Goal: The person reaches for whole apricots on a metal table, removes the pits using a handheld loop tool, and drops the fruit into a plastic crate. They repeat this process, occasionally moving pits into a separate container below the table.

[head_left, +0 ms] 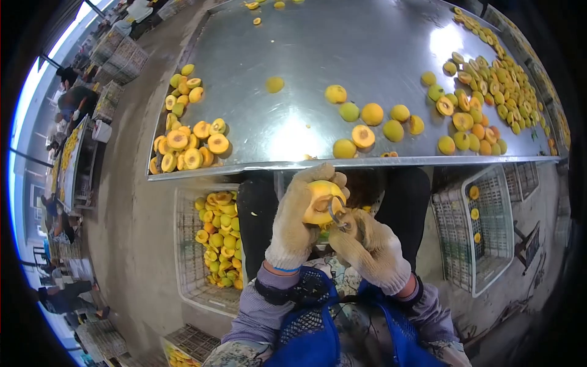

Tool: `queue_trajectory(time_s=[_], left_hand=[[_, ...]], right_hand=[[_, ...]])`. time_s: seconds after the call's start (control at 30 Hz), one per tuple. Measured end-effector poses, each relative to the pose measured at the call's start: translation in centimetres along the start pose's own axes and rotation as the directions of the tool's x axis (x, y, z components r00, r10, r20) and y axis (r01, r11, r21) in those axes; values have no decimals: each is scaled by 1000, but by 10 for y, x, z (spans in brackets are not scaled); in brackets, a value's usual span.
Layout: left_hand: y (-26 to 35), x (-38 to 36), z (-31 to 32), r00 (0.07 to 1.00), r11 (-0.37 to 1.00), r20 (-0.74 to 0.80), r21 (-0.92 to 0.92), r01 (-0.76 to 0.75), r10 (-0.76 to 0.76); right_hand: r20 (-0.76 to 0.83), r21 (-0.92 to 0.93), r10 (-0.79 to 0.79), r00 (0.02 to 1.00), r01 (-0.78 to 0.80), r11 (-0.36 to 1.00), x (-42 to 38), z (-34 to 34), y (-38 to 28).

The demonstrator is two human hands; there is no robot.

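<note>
My left hand point(292, 223), in a knitted work glove, grips a yellow peach half point(316, 200) with its cut face turned toward my right hand. My right hand point(374, 248), also gloved, is closed around a pitting knife point(332, 210); its curved metal blade touches the cut flesh at the hollow. The knife's handle is mostly hidden by my fingers. Both hands are above my lap, just in front of the metal table point(244, 55). Past them, on the table, are several loose peaches point(372, 114) and a cut half point(363, 136).
Peach halves point(192, 144) are heaped at the table's left corner, and a larger pile point(498, 85) covers its right side. A crate of peach pieces point(220, 241) stands left of my legs. Another plastic crate point(477, 232) is at right. Other people point(78, 101) work along the left.
</note>
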State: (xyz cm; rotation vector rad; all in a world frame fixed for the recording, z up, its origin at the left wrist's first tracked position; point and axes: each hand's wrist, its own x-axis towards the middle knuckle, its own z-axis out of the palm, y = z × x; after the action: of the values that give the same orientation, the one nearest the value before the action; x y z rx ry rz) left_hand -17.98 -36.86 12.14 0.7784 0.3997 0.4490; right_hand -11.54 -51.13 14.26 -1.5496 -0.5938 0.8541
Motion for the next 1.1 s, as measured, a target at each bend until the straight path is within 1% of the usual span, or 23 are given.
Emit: queue_trajectory(time_s=[0.07, 0.13, 0.2, 0.23, 0.3, 0.33, 0.37, 0.4, 0.43, 0.47, 0.5, 0.57, 0.6, 0.67, 0.7, 0.73, 0.8, 0.83, 0.9, 0.93, 0.97, 1.0, 1.1], left_hand=[[-2, -1, 1, 997, 993, 43, 97, -72, 68], [-4, -4, 4, 996, 990, 41, 119, -79, 75], [-5, -8, 10, 988, 978, 90, 154, -141, 128], [-7, -11, 18, 995, 983, 5, 151, -101, 102], [-4, -14, 23, 989, 968, 29, 205, -145, 142], [-3, -15, 25, 981, 947, 56, 257, -193, 185], [-5, -15, 28, 982, 948, 59, 257, -188, 179], [-7, -16, 31, 957, 891, 75, 351, -289, 281], [-9, -17, 34, 920, 813, 102, 439, -383, 379], [-5, -18, 36, 921, 814, 105, 437, -382, 376], [4, -19, 39, 951, 849, 112, 430, -307, 287], [21, -20, 47, 990, 901, 90, 413, -135, 107], [20, -21, 48, 990, 901, 90, 414, -134, 106], [17, -20, 50, 968, 796, 129, 550, -251, 217], [11, -19, 42, 919, 672, 236, 627, -393, 317], [7, -17, 38, 919, 674, 237, 626, -392, 315], [4, -11, 36, 820, 485, 387, 667, -565, 422], [7, -12, 40, 820, 488, 387, 665, -565, 422], [16, -18, 51, 978, 823, 164, 533, -199, 131], [17, -16, 50, 978, 822, 167, 534, -198, 127], [18, -13, 50, 857, 514, 389, 687, -514, 337], [18, -10, 49, 651, 97, 630, 683, -724, 424], [10, 1, 37, 606, 89, 693, 627, -774, 390]], right_hand=[[-59, -269, -181, 982, 158, 950, 0, -1, -3], [-88, -329, -254, 963, 212, 920, -3, -2, 0], [61, -506, -405, 912, 378, 775, -3, -5, -3], [55, -506, -402, 914, 373, 778, -5, -3, 2], [27, -282, -324, 946, 318, 905, -9, 0, 14], [23, -284, -321, 947, 314, 906, -11, -1, 11], [37, -178, -212, 977, 216, 960, -13, -2, 3], [65, -73, -104, 992, 108, 991, -15, -3, -1], [61, -75, -103, 993, 107, 991, -16, -4, 0], [131, 63, -8, 991, 0, 998, -16, -4, 1], [213, 190, 75, 974, -116, 975, -17, -5, 2], [278, 226, 137, 951, -203, 953, -18, -10, -12], [349, 254, 191, 917, -289, 923, -19, -11, -17], [352, 327, 164, 921, -286, 901, -18, -13, -13], [356, 398, 142, 924, -287, 871, -17, -14, -10], [353, 398, 144, 925, -287, 871, -17, -15, -6], [379, 355, 127, 917, -271, 895, -16, -17, -2], [377, 353, 129, 917, -271, 896, -17, -20, -7], [422, 336, 248, 872, -404, 851, -19, -22, -22], [419, 340, 246, 874, -403, 850, -20, -22, -18], [430, 418, 193, 882, -384, 823, -20, -22, -10], [437, 493, 138, 889, -365, 790, -21, -22, -2], [474, 424, 206, 856, -426, 799, -20, -27, 13]])
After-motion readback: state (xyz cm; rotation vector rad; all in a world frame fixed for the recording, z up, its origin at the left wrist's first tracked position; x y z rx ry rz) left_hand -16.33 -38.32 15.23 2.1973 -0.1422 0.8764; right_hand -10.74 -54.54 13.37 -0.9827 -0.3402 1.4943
